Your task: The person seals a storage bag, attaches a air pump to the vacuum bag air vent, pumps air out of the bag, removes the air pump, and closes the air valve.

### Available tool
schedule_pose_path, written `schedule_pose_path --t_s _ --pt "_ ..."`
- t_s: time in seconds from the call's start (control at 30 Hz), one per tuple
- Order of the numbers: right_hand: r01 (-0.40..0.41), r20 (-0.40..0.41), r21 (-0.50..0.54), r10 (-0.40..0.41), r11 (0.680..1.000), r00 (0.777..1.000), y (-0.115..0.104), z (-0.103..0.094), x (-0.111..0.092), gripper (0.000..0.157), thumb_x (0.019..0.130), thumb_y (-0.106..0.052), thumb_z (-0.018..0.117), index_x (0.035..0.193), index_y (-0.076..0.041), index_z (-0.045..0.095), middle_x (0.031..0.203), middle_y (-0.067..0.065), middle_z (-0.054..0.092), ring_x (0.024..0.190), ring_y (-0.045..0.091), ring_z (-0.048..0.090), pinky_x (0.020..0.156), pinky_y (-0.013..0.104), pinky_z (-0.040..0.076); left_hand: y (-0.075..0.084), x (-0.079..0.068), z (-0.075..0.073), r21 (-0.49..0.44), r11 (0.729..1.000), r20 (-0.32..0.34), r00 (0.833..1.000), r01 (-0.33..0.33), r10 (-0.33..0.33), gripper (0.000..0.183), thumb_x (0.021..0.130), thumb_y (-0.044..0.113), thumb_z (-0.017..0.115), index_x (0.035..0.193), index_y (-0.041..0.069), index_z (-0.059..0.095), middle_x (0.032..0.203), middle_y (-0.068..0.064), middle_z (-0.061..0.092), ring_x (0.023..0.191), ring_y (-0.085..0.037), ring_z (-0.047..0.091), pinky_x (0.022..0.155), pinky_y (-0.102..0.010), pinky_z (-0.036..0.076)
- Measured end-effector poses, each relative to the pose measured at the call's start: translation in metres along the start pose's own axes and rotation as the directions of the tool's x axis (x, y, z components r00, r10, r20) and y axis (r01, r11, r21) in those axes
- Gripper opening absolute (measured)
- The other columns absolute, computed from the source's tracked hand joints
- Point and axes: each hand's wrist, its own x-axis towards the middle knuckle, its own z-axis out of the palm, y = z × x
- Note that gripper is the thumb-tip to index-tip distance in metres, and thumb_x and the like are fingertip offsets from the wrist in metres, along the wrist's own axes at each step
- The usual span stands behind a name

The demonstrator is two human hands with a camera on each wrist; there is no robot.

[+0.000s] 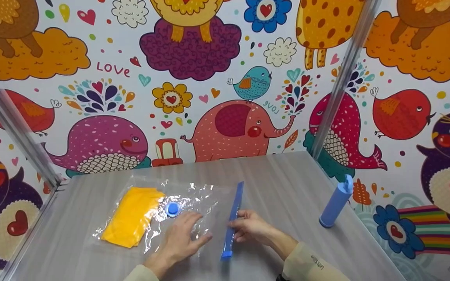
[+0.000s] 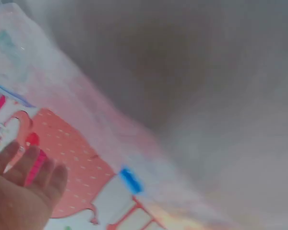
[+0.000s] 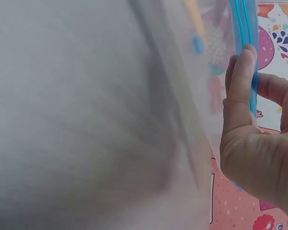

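A clear plastic vacuum storage bag [image 1: 193, 191] lies on the table with a folded yellow cloth [image 1: 133, 216] inside its left part. A round blue valve [image 1: 173, 208] sits in the bag's upper film. Along the bag's right end runs a blue zip strip [image 1: 236, 207], with a small blue slider [image 1: 227, 254] at its near end. My right hand [image 1: 254, 228] pinches the strip near its middle between thumb and fingers, as the right wrist view also shows. Over the bag, just below the valve, my left hand [image 1: 182, 238] has its fingers spread and grips nothing.
A blue hand pump [image 1: 335, 203] stands upright toward the table's right edge. The grey wood-grain table [image 1: 283, 183] is bordered by walls with printed cartoon animals. Metal posts [image 1: 18, 101] rise at the table's back corners.
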Motion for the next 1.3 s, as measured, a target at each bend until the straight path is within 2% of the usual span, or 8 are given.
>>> schedule_pose_path --t_s 0.1,0.33,0.57,0.73,0.9,1.1,1.2,1.3 --pt "0.001 -0.012 0.003 -0.001 1.000 1.000 -0.001 0.002 0.000 0.042 0.103 -0.009 0.075 0.137 0.012 0.062 0.079 0.000 0.079 0.058 0.003 0.070 0.054 0.019 0.061 0.008 -0.002 -0.002 -0.019 0.996 0.088 0.992 -0.087 0.088 0.057 0.099 0.056 0.079 0.133 0.010 0.077 0.127 -0.007 0.083 0.114 -0.026 0.080 0.100 -0.047 0.067" --pt "0.016 -0.055 -0.002 -0.016 1.000 0.998 -0.003 0.005 0.000 0.043 0.103 -0.012 0.076 0.137 0.011 0.064 0.081 0.000 0.080 0.060 0.004 0.071 0.058 0.021 0.063 0.020 -0.011 0.007 -0.068 0.970 0.235 0.941 -0.234 0.243 0.082 0.091 0.073 0.081 0.141 0.009 0.071 0.130 -0.005 0.082 0.113 -0.022 0.079 0.099 -0.041 0.068" --pt "0.054 -0.067 -0.007 -0.054 0.999 0.996 -0.008 0.006 0.000 0.030 0.103 -0.013 0.076 0.124 0.007 0.070 0.079 -0.001 0.079 0.062 0.005 0.071 0.061 0.021 0.064 0.030 -0.007 0.022 0.026 0.947 0.056 0.947 -0.319 0.317 0.064 0.086 0.047 0.092 0.135 0.010 0.073 0.122 0.000 0.083 0.103 -0.014 0.079 0.091 -0.029 0.066" --pt "0.101 -0.094 -0.059 -0.106 0.993 0.990 -0.010 0.007 -0.003 0.019 0.104 -0.013 0.077 0.111 0.004 0.075 0.076 0.000 0.078 0.060 0.005 0.073 0.058 0.021 0.064 0.034 -0.007 0.028 0.122 0.928 -0.047 0.932 -0.353 0.361 0.049 0.078 0.018 0.089 0.124 0.010 0.078 0.113 0.003 0.083 0.096 -0.011 0.079 0.085 -0.026 0.065" --pt "0.156 -0.078 -0.168 -0.171 0.973 0.982 -0.015 0.008 -0.009 0.028 0.106 -0.018 0.077 0.113 0.009 0.078 0.080 0.010 0.082 0.060 0.005 0.075 0.058 0.022 0.065 0.036 -0.006 0.029 0.113 0.936 -0.101 0.934 -0.332 0.343 0.043 0.078 0.005 0.086 0.121 0.008 0.080 0.113 0.001 0.085 0.099 -0.013 0.082 0.088 -0.028 0.067" --pt "0.278 -0.061 -0.336 -0.315 0.900 0.947 -0.032 0.011 -0.015 0.033 0.107 -0.019 0.076 0.113 0.014 0.079 0.090 0.030 0.083 0.064 0.007 0.078 0.062 0.029 0.069 0.038 -0.001 0.020 0.027 0.971 -0.107 0.965 -0.237 0.239 0.040 0.084 -0.002 0.082 0.123 0.003 0.081 0.118 -0.007 0.086 0.103 -0.021 0.085 0.092 -0.034 0.069" --pt "0.352 -0.035 -0.426 -0.404 0.833 0.914 -0.040 0.014 -0.018 0.031 0.107 -0.017 0.076 0.111 0.013 0.079 0.090 0.029 0.082 0.067 0.008 0.078 0.062 0.026 0.068 0.039 0.002 0.015 -0.021 0.983 -0.121 0.976 -0.183 0.179 0.034 0.087 -0.004 0.079 0.120 0.002 0.082 0.115 -0.008 0.087 0.100 -0.023 0.086 0.089 -0.035 0.070" --pt "0.438 -0.003 -0.515 -0.512 0.737 0.859 -0.047 0.017 -0.019 0.022 0.106 -0.017 0.078 0.107 0.005 0.083 0.089 0.024 0.083 0.069 0.008 0.077 0.062 0.020 0.064 0.038 0.005 0.010 -0.075 0.983 -0.152 0.976 -0.170 0.157 0.027 0.088 -0.005 0.080 0.114 0.003 0.083 0.107 -0.005 0.087 0.094 -0.020 0.086 0.083 -0.032 0.069"
